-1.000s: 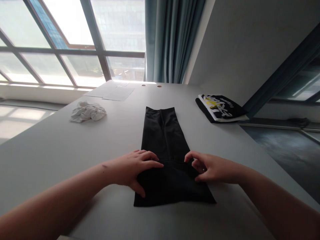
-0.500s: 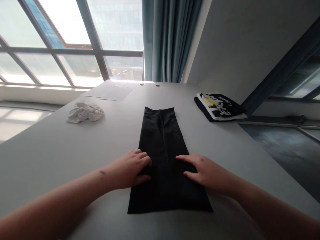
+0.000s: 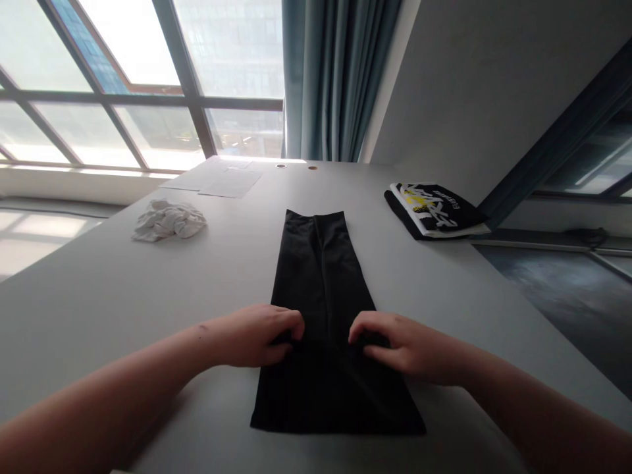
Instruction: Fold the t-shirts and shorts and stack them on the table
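**Both hands pinching the black cloth**

I see a white rag (image 3: 168, 220) far left, papers (image 3: 231, 182) by the window, and a printed shirt (image 3: 435, 210) at the table's (image 3: 99, 296) right edge, all well apart from me. The smooth, long black cloth (image 3: 323, 289) lies flat mid-table. My left hand (image 3: 257, 336) and right hand (image 3: 399, 343) pinch its folded layer, fingers curled.

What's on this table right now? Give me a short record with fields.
Surface: grey table
Left hand: fingers curled, pinching the left edge of the black garment
Right hand: fingers curled, pinching its right edge
Black garment: long, flat, folded narrow
Far left: crumpled white cloth
Far right: folded black printed shirt
Back: papers, curtain
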Tool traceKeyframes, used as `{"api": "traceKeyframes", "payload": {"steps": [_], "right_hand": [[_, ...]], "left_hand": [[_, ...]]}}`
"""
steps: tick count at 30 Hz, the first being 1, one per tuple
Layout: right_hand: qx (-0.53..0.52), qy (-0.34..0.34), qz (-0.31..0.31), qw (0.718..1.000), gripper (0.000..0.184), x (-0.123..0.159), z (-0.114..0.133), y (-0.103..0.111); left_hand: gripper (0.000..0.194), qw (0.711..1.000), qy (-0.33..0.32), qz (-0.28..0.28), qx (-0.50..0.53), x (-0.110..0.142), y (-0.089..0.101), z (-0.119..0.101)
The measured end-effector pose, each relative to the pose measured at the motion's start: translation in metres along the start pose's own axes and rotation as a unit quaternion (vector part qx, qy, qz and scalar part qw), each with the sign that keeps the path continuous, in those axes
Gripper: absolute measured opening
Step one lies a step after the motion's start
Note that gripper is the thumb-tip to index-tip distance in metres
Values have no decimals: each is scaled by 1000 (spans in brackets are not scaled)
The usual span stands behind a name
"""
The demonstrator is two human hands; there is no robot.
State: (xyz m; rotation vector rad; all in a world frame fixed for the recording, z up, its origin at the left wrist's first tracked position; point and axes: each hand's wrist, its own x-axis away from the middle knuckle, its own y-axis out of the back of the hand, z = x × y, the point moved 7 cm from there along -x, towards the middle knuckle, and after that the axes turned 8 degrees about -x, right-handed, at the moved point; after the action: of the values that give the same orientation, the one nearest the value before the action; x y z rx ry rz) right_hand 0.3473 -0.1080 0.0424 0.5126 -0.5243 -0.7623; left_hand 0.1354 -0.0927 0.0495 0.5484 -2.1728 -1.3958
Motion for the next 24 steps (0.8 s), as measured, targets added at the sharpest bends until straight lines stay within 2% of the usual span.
{"api": "traceKeyframes", "payload": {"steps": [3, 5, 7, 9, 12, 16, 20, 24], "right_hand": [[66, 1, -36, 997, 27, -1, -7, 2], [92, -5, -32, 995, 29, -1, -10, 1], [117, 2, -29, 993, 29, -1, -10, 2], [149, 11, -35, 988, 27, 1, -9, 5], [182, 17, -46, 982, 22, 3, -11, 10], [195, 54, -75, 976, 24, 4, -6, 11], [213, 58, -46, 974, 17, 1, 0, 3], [209, 57, -14, 976, 5, 1, 4, 0]], "left_hand": [[32, 999, 19, 0, -42, 1, 0, 1], [29, 997, 31, -9, -72, 3, 2, 0], [18, 994, 37, -40, -100, 4, 4, -5], [20, 989, 35, -80, -118, 4, 3, -12], [33, 985, 17, -122, -123, 1, -7, -25], [37, 979, 23, -158, -124, -8, -25, -30], [14, 983, 3, -131, -125, -19, -32, -23], [9, 985, -68, -123, -99, -17, -26, -26]]}}
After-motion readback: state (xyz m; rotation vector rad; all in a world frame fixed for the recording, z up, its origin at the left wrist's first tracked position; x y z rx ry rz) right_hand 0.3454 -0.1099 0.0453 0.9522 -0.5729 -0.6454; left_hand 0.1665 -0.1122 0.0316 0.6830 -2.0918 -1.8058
